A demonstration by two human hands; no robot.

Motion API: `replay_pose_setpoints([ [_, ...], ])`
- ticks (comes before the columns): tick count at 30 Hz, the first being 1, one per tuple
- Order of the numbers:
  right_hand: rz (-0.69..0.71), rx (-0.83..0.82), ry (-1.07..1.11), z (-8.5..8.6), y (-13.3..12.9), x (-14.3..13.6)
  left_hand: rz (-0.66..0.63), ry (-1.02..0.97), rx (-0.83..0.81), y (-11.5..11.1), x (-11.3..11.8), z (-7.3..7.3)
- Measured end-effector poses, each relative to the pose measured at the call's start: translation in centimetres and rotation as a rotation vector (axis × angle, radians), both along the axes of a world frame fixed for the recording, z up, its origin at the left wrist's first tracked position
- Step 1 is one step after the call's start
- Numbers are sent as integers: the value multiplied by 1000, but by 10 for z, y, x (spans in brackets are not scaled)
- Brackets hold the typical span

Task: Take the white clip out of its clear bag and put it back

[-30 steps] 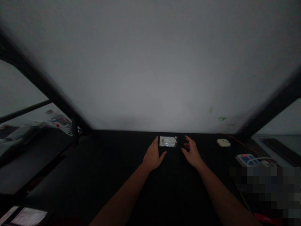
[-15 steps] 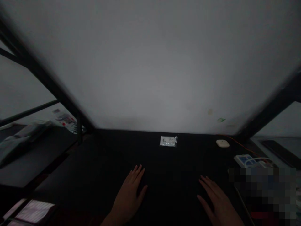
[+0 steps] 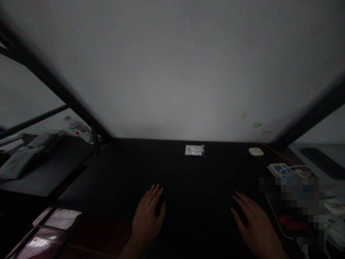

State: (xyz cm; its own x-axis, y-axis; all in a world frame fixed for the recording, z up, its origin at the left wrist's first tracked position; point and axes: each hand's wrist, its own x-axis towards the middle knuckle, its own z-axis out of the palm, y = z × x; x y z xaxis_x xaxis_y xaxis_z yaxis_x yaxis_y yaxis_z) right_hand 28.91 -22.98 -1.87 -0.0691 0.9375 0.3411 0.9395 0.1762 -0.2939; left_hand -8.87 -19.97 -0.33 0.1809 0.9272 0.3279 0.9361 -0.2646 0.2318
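My left hand rests palm down on the black table, fingers stretched forward and thumb apart, holding nothing. To the right, my right hand lies on the same tabletop with its fingers extended and thumb spread, also holding nothing. A small clear packet with something pale inside lies beyond both hands, near the wall. Further right along the back sits a white rounded case, touched by neither hand.
A white and blue power strip with a cable stands at the right, beside a pixelated area. A dark metal frame slants down at the left. Plastic packages lie on a side table. Behind everything rises a pale wall.
The view has tipped down slightly, so the table's back edge and the objects sit higher. Both hands remain flat and spread, with only small shifts in the picture.
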Motion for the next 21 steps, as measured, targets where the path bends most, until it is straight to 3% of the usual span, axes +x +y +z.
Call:
replay_pose_setpoints([
  [13, 1, 3, -21, 6, 1, -3, -28, 41, -55, 2, 1, 7],
  [21, -10, -7, -21, 7, 2, -4, -23, 69, -58, 3, 0, 3],
])
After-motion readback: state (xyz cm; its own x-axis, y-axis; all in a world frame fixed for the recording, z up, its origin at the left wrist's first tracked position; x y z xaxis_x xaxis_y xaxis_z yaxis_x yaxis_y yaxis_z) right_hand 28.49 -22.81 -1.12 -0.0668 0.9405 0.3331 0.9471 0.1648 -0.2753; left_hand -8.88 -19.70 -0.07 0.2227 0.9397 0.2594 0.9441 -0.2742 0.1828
